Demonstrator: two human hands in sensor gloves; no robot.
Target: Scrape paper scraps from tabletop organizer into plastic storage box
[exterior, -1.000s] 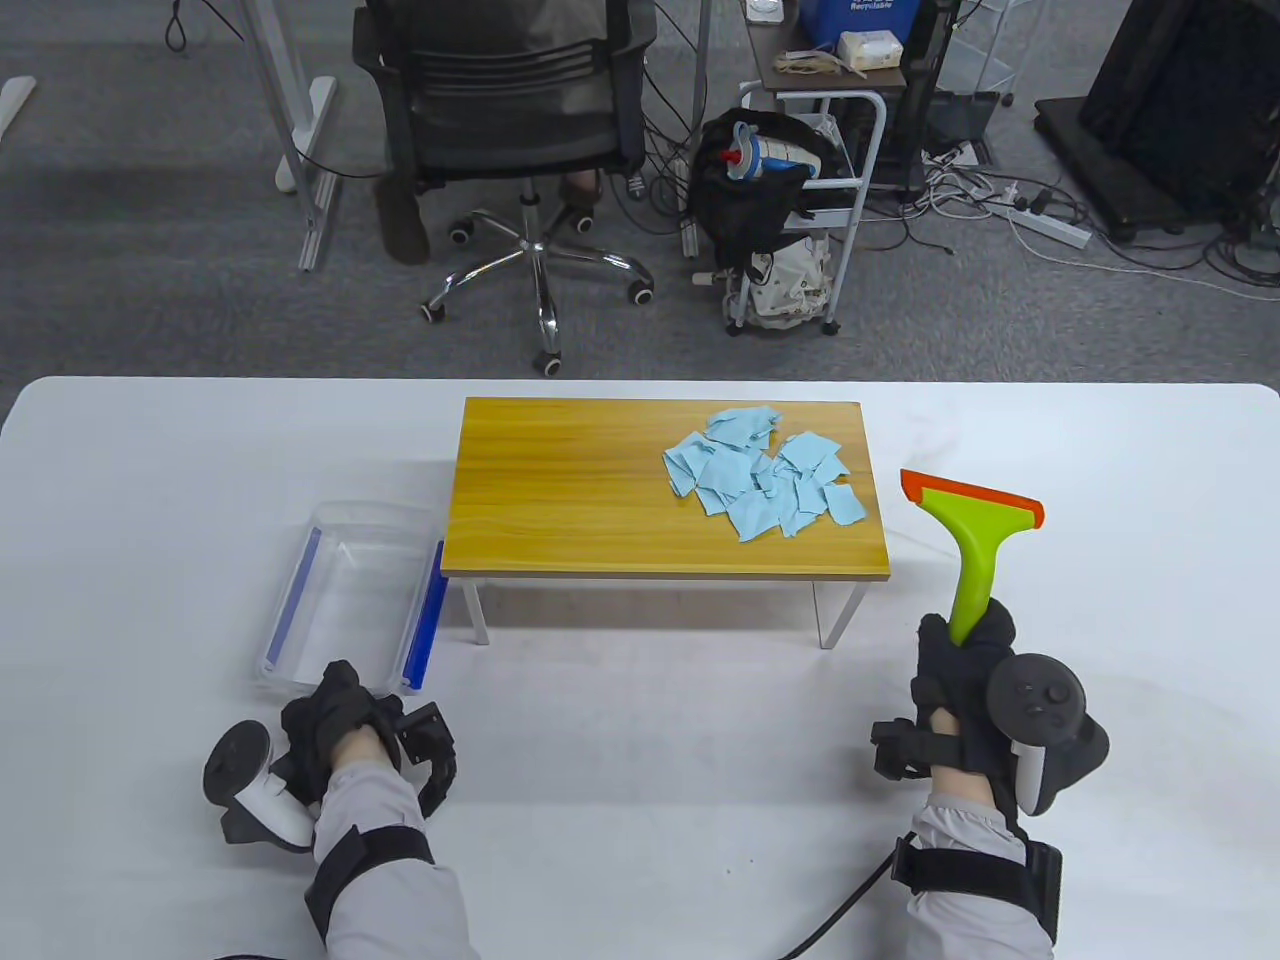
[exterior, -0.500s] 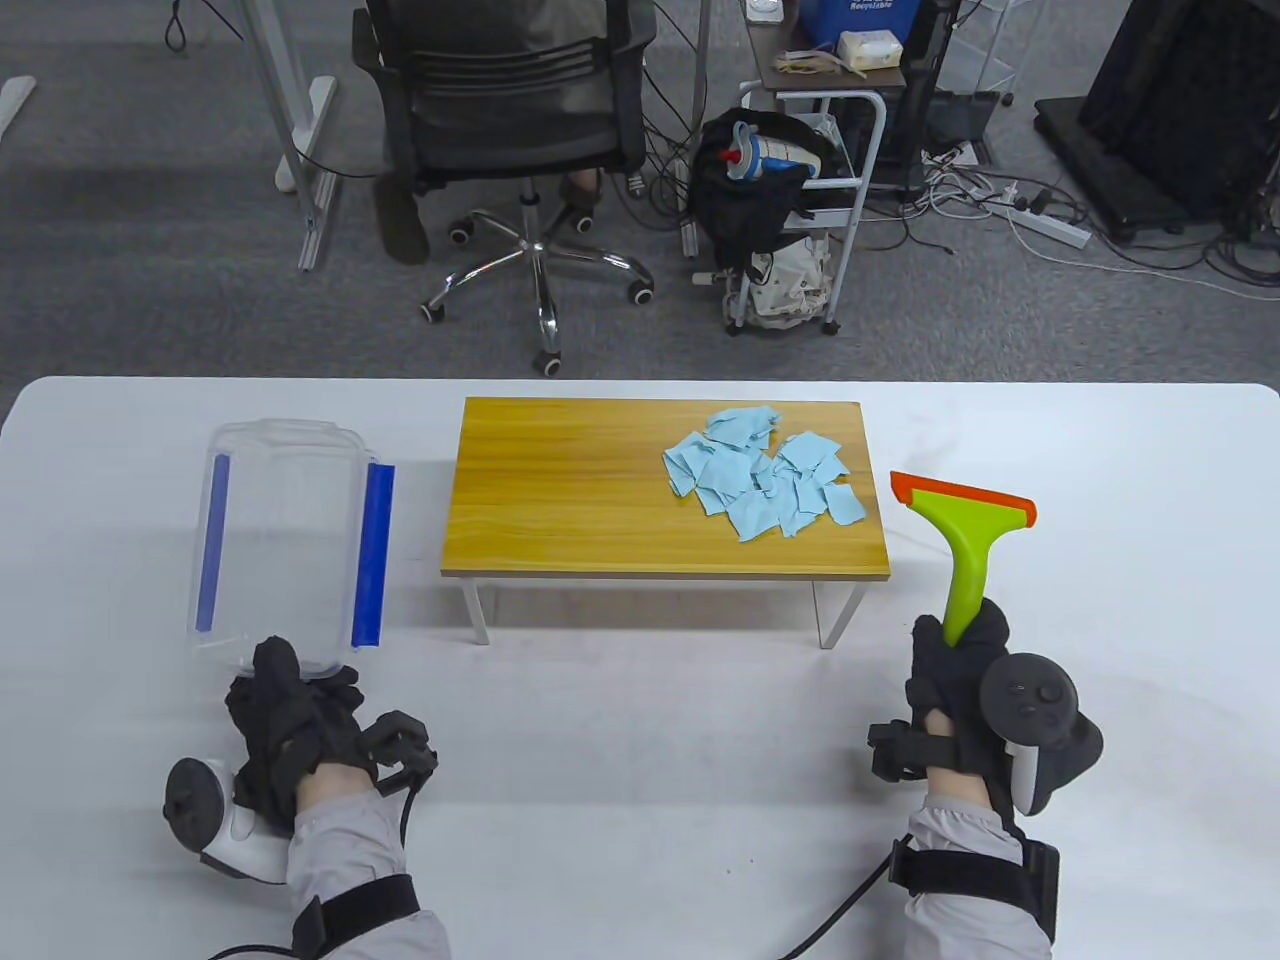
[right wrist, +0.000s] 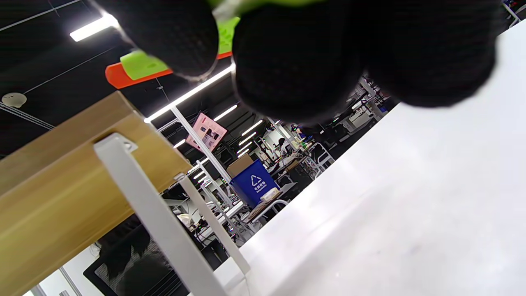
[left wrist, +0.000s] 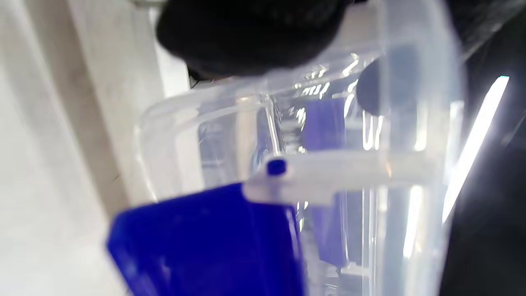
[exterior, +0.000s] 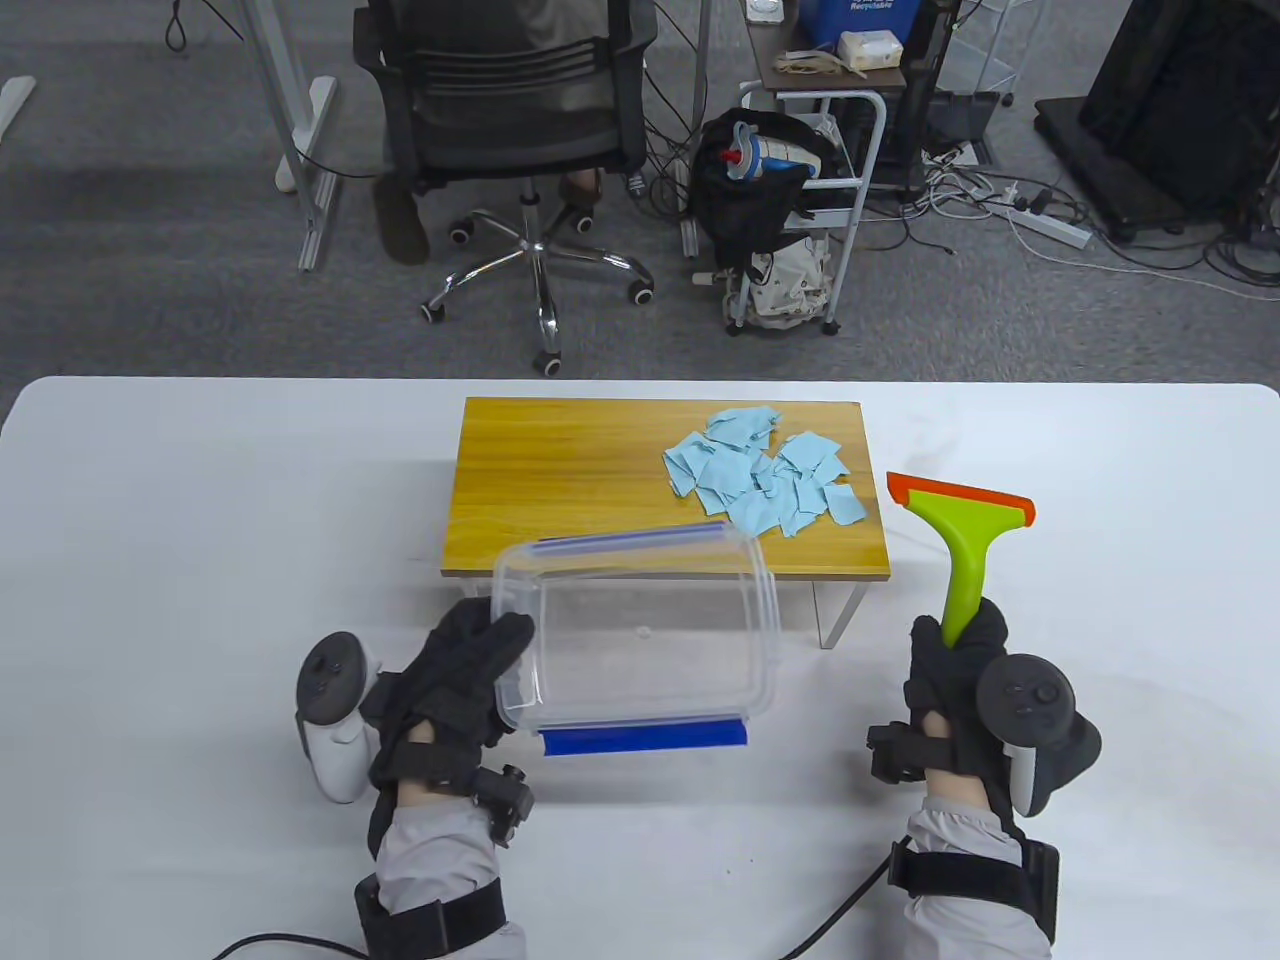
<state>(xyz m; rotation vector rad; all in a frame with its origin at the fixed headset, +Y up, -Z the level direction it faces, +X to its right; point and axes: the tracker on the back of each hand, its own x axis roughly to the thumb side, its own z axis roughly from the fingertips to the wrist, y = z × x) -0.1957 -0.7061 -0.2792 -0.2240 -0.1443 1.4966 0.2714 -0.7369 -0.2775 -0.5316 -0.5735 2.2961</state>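
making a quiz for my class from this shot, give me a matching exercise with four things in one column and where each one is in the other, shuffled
Things:
1. paper scraps
2. plastic storage box
3. squeegee
4. tabletop organizer

Places:
A. gripped by its handle in the right hand
B. standing on the white table
C. piled on the right part of the wooden top
D. held at one end by the left hand, in front of the organizer

Pairs: 1-C, 2-D, 3-A, 4-B
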